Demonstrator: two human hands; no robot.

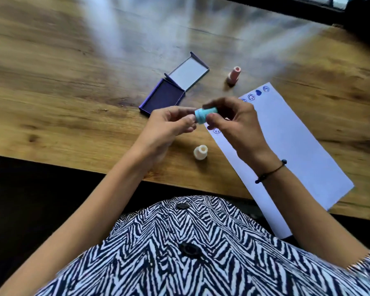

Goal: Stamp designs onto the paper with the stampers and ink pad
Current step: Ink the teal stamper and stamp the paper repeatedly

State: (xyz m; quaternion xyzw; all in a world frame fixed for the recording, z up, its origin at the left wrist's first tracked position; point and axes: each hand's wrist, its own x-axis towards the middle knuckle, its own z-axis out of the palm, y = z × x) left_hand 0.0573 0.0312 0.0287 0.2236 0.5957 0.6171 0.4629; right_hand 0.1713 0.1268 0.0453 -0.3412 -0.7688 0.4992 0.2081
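A small turquoise stamper [204,114] is held sideways above the table between both hands. My right hand [235,122] pinches its body between thumb and fingers. My left hand [171,127] touches its left end with the fingertips. Just behind the hands lies the purple ink pad [162,97] with its lid [188,72] folded open. A white sheet of paper [291,150] lies to the right, with several blue stamped marks [258,92] along its far edge and one near its left edge. A pink stamper [233,75] stands behind the paper. A cream stamper [200,152] stands near the table's front edge.
The wooden table [73,82] stretches left and back from the hands. Its front edge runs just below the cream stamper, with a dark floor beneath. The paper's near corner hangs over that edge. My zebra-patterned top fills the bottom of the view.
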